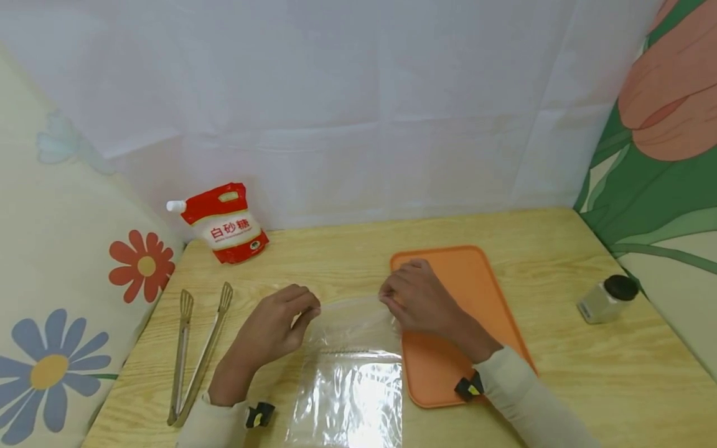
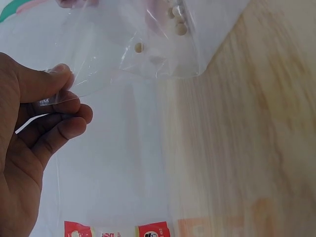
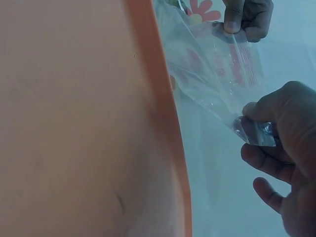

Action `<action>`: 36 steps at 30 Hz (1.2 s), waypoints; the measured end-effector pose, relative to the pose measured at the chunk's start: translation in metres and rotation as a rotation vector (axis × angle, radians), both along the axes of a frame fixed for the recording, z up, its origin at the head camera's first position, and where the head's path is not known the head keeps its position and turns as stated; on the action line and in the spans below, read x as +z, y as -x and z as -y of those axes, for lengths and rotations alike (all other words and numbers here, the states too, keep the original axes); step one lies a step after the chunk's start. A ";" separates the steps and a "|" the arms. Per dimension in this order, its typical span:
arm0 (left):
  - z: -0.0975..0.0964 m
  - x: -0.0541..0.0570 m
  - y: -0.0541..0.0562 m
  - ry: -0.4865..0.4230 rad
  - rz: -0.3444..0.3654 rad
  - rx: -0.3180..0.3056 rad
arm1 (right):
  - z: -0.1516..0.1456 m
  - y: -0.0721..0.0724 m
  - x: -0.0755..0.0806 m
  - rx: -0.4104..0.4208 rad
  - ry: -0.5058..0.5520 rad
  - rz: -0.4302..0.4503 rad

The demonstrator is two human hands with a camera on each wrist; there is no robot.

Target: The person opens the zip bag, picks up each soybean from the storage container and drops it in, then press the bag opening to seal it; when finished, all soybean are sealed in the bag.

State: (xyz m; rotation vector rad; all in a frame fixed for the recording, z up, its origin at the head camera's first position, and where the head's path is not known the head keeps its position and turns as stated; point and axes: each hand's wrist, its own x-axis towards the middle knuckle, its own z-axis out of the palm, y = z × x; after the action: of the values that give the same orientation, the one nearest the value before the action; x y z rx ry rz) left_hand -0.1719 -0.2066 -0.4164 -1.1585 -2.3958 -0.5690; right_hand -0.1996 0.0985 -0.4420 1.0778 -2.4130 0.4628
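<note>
A clear plastic zip bag (image 1: 354, 373) lies toward the table's front in the head view, its upper edge raised between the two hands. My left hand (image 1: 274, 326) pinches the left top corner between thumb and forefinger. At the opposite corner, my right hand (image 1: 422, 302) pinches the film, its wrist over the orange tray (image 1: 462, 274). The right wrist view shows ridged zip lines across the bag (image 3: 212, 74). Several small beige balls (image 2: 181, 29) show at the bag in the left wrist view; I cannot tell whether all are inside.
Metal tongs (image 1: 185, 358) lie spread at the left, near the left forearm. Behind them stands a red-and-white sugar pouch (image 1: 226, 227) with a white cap. A small jar (image 1: 607, 298) with a black lid is at the right. Cloth walls (image 1: 358, 124) border the wooden table.
</note>
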 end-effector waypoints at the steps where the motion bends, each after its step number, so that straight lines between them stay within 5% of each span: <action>1: 0.000 0.000 0.000 0.001 -0.003 0.001 | -0.002 0.000 0.000 0.001 0.008 0.007; 14: 0.005 0.000 -0.001 0.020 0.032 0.057 | -0.013 0.002 0.002 -0.048 0.027 0.158; 25: 0.007 -0.012 0.008 0.045 0.251 0.185 | -0.013 0.016 0.001 -0.155 -0.026 0.222; 36: -0.004 -0.022 0.014 0.078 0.318 0.271 | -0.016 0.015 -0.008 -0.160 -0.048 0.290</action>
State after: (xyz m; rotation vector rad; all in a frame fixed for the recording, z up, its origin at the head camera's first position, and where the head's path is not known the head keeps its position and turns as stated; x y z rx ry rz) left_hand -0.1864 -0.2023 -0.4380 -0.7995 -2.8072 -0.6112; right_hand -0.2146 0.1146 -0.4495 0.8771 -2.7507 0.5405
